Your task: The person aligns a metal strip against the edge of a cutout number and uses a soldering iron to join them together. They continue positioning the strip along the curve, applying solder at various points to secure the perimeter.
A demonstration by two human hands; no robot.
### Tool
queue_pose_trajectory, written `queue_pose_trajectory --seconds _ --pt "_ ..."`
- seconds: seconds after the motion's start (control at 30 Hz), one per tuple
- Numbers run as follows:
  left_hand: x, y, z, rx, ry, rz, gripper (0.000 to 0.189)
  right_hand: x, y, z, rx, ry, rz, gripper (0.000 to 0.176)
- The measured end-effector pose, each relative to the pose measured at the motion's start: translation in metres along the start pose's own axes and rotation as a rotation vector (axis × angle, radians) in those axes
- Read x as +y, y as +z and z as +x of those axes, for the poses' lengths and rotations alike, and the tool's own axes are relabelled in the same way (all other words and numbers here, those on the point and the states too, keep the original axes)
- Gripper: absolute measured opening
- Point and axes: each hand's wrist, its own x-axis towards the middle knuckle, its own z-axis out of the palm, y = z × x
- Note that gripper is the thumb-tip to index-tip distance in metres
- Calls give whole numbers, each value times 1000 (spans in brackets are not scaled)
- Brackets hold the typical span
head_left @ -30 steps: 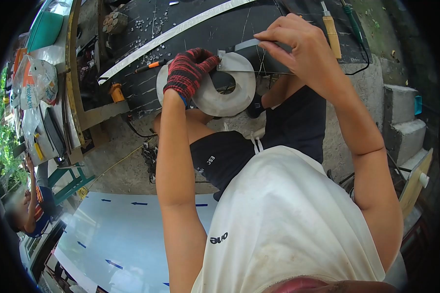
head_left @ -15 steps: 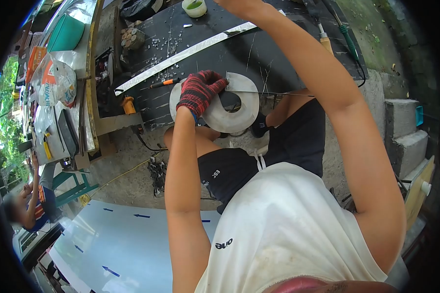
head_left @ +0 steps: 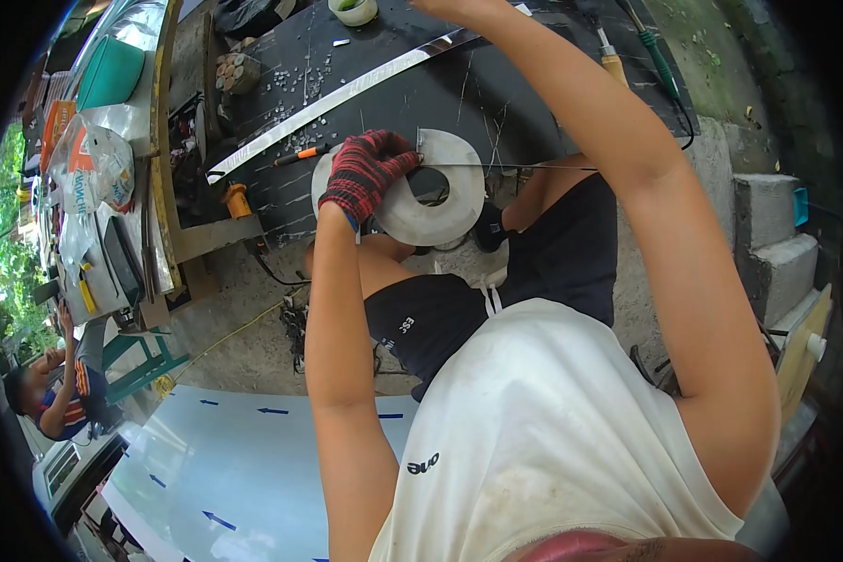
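Observation:
My left hand (head_left: 370, 173), in a red and black knitted glove, is closed on a flat grey curved plate (head_left: 451, 220) with a round hole in it. Its fingertips press at the plate's upper edge, beside a small upright tab. A thin dark strip (head_left: 525, 167) runs from there to the right, toward my right forearm. My bare right hand (head_left: 454, 7) reaches to the top edge of the view, its fingers cut off. Near it passes a long shiny metal strip (head_left: 347, 96) lying diagonally on the black marbled table (head_left: 506, 94).
An orange-handled tool (head_left: 311, 153) and scattered small clippings (head_left: 295, 89) lie on the table. A white tub (head_left: 354, 11) stands at the back. Tools with wooden (head_left: 613, 67) and green (head_left: 660, 61) handles lie right. Another person (head_left: 61, 393) is at far left, near a cluttered bench (head_left: 164, 140).
The whole view has shifted slightly, so the table and plate appear farther left. My left hand keeps its grip on the plate. My right arm is nearly unchanged.

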Motion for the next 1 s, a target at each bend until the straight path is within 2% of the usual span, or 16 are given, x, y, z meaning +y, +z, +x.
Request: queue_pose_trajectory --seconds 0.1,0.23,0.3,0.37,0.43,0.47,0.53,0.57,0.63,0.77,0.83,0.9,0.97,1.0 --pt "10 -2 -2 -33 -85 -75 23 2 -51 -27 110 -9 10 39" --pt "3 -4 5 -65 -87 -112 25 39 -132 -74 199 90 -82 34" --pt "3 -6 9 -75 -79 -85 24 48 -167 -105 222 406 -69 24" --pt "11 -11 6 -108 -106 -84 24 100 -186 -147 251 293 -320 29" --pt "15 -12 7 -110 -112 -94 23 124 -206 -179 209 501 -247 41" --pt "14 -14 8 -120 -118 -93 23 123 -208 -188 210 492 -253 41" --pt "17 -15 8 -125 -120 -69 23 114 -211 -208 -62 777 -37 44" --pt "19 -16 8 -121 -118 -72 23 109 -205 -217 -62 773 -39 44" --pt "23 -17 7 -131 -133 -35 24 97 -186 -227 -218 783 16 55" --pt "23 -19 7 -133 -148 -5 24 96 -165 -235 -242 775 188 58" --pt "20 -19 7 -131 -114 -16 25 97 -163 -234 -232 892 369 55" --pt "21 -19 5 -137 -153 -45 25 105 -158 -239 -174 864 413 49" --pt "18 -21 8 -154 -169 -52 26 95 -164 -237 -37 911 545 50" --pt "13 -20 11 -154 -156 -53 26 92 -170 -236 -48 910 551 50"
